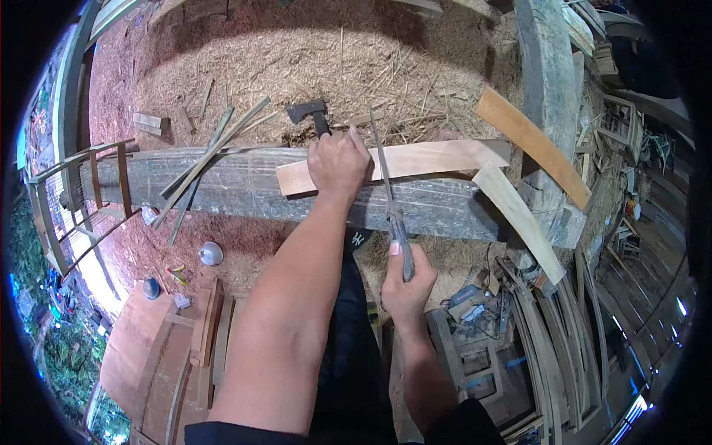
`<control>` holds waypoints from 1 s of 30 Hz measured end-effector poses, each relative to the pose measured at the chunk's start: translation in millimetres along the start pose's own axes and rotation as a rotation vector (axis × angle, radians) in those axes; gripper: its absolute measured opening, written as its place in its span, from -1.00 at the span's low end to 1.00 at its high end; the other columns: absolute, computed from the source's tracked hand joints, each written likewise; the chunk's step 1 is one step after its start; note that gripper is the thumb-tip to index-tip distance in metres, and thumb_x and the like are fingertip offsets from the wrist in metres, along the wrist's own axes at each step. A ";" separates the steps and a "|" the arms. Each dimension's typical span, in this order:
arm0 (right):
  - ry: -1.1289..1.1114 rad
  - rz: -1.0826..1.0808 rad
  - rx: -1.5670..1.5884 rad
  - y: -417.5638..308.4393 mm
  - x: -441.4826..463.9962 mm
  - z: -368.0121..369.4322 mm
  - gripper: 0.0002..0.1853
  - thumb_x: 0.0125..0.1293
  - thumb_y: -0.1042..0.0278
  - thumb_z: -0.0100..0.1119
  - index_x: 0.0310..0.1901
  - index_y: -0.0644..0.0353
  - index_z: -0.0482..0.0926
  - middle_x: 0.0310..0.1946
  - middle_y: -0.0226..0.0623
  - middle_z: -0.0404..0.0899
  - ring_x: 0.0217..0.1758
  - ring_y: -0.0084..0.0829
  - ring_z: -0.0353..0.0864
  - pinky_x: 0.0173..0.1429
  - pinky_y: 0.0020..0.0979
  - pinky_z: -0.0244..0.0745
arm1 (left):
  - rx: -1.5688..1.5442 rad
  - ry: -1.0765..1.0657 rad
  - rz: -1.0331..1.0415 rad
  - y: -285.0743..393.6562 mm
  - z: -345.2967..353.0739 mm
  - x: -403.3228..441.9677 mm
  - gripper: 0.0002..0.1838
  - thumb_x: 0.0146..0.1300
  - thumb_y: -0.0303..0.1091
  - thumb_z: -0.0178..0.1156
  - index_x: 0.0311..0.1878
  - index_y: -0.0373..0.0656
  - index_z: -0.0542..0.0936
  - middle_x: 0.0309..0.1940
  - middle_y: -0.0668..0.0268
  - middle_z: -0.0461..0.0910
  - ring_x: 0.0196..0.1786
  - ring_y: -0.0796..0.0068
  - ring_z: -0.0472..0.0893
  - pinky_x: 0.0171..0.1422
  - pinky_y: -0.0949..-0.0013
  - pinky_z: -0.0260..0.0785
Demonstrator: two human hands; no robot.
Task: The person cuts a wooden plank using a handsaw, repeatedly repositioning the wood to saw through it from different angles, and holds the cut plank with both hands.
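A pale, slightly curved wooden board (437, 156) lies along a thick weathered beam (252, 178). My left hand (339, 165) presses down on the board toward its left end, fingers curled over the far edge. In my right hand (408, 278) is the grip of a handsaw (382, 159), its narrow blade crossing the board just right of my left hand. Past my left knuckles a hatchet (305, 111) shows its dark head; the lower part of its handle is hidden. Whether the teeth are in a cut I cannot tell.
An orange-brown curved board (534, 144) and a pale curved strip (519, 222) lie at the right. Thin sticks (215, 152) cross the beam at left, near a wire-mesh frame (89, 200). Wood shavings (245, 67) cover the ground; curved timbers (552, 348) stand at lower right.
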State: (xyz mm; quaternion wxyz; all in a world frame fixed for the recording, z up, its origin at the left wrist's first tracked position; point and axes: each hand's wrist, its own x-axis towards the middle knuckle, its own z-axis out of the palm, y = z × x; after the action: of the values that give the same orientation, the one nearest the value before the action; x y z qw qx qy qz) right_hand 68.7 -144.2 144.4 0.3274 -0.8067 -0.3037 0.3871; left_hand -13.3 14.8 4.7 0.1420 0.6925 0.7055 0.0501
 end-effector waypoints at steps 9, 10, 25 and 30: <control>-0.012 -0.040 -0.012 11.7 2.1 -16.3 -0.76 0.50 0.34 0.21 -0.34 0.27 0.59 -0.63 -0.28 0.46 -0.57 -0.51 0.50 -0.43 -0.36 0.36 | -0.022 0.072 -0.003 8.1 -3.7 6.2 -0.56 0.45 -0.21 0.11 -0.54 -0.17 0.74 -0.46 0.11 0.74 -0.30 0.14 0.72 -0.08 0.06 0.49; -0.032 -0.056 -0.021 6.8 13.1 -12.3 -0.76 0.50 0.36 0.20 -0.35 0.28 0.57 -0.65 -0.29 0.43 -0.58 -0.50 0.50 -0.44 -0.37 0.34 | -0.021 0.075 -0.011 7.1 -4.5 2.7 -0.57 0.44 -0.22 0.12 -0.54 -0.17 0.73 -0.47 0.11 0.74 -0.30 0.15 0.72 -0.09 0.07 0.49; -0.068 -0.084 -0.066 21.9 1.5 -21.3 -0.64 0.49 0.25 0.18 -0.48 0.20 0.42 -0.67 -0.42 0.37 -0.60 -0.59 0.31 -0.48 -0.37 0.18 | -0.012 0.082 -0.034 4.4 1.1 4.9 -0.56 0.43 -0.21 0.10 -0.53 -0.18 0.75 -0.47 0.14 0.75 -0.31 0.15 0.72 -0.09 0.07 0.50; -0.104 -0.007 -0.129 12.9 -11.1 -26.8 -0.64 0.49 0.25 0.18 -0.47 0.21 0.42 -0.68 -0.41 0.35 -0.60 -0.61 0.31 -0.48 -0.36 0.16 | -0.038 0.049 -0.061 4.5 2.0 6.3 -0.54 0.45 -0.19 0.08 -0.52 -0.17 0.75 -0.45 0.15 0.76 -0.29 0.16 0.72 -0.07 0.08 0.51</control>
State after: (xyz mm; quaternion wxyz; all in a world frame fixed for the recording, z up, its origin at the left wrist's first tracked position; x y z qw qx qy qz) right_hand 88.1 -168.1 152.3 0.2601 -0.8037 -0.3475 0.4070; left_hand -8.4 21.0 3.2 0.1393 0.6664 0.7285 0.0760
